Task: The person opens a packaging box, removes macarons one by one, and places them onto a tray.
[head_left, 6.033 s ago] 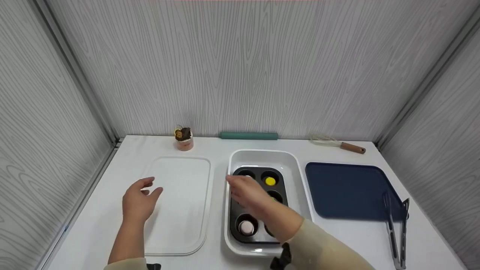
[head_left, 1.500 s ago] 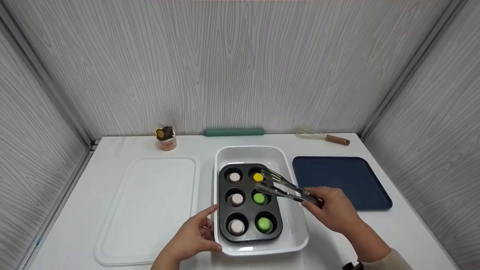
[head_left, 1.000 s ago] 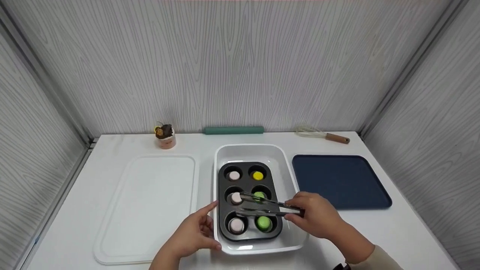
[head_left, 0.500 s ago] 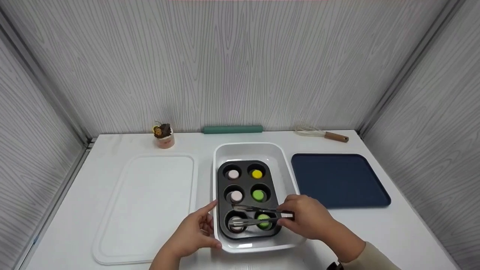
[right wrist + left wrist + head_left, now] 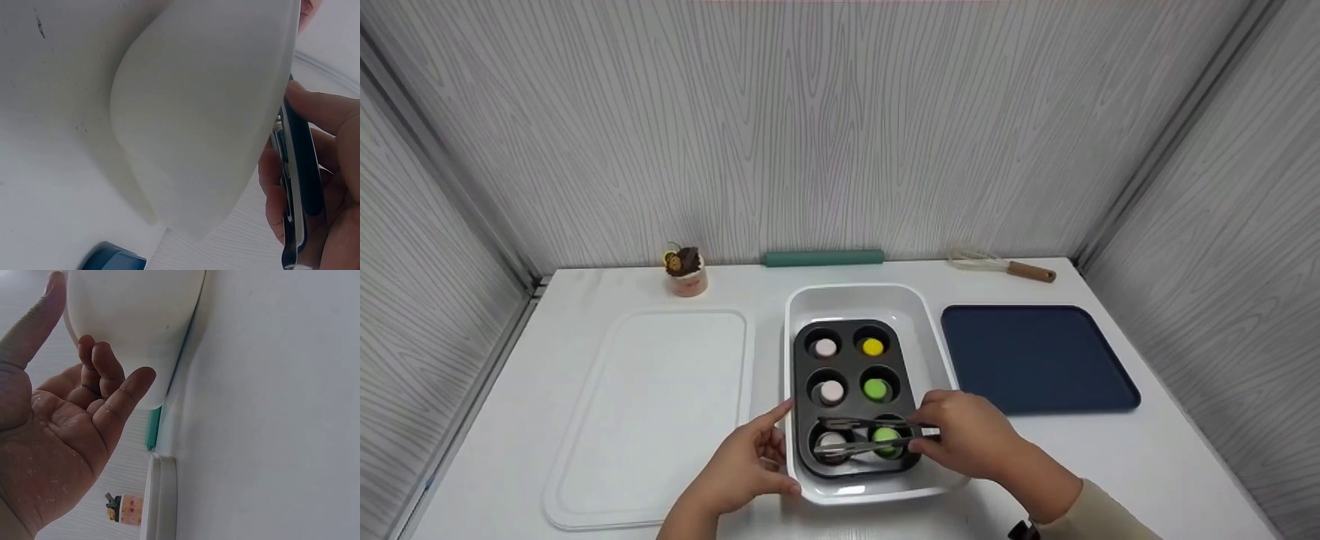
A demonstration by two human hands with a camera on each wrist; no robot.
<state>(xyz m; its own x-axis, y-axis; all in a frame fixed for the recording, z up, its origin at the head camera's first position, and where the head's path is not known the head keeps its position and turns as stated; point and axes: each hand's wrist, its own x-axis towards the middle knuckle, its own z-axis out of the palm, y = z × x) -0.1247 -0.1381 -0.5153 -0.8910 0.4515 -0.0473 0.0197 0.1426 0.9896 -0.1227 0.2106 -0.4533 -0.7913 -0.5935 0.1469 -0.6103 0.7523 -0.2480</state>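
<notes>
Right hand point(image 5: 960, 439) grips the tongs point(image 5: 870, 435), arms apart around the pink macaron point(image 5: 831, 442) in the muffin tin's point(image 5: 851, 367) near-left cup. Left hand point(image 5: 746, 469), fingers relaxed, steadies the white dish's point(image 5: 802, 487) near-left corner. Green macaron point(image 5: 885, 439) beneath the tongs; blue tray point(image 5: 1035, 360) to the right

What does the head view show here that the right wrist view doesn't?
Only the head view shows the muffin pan with its pink, yellow and green pieces, the tongs' tips at the near pink piece, the left hand at the dish's rim, the whisk and white board. Only the right wrist view shows the dish's outer wall from below. Both show the right hand gripping the tongs, the white dish and the blue tray.
</notes>
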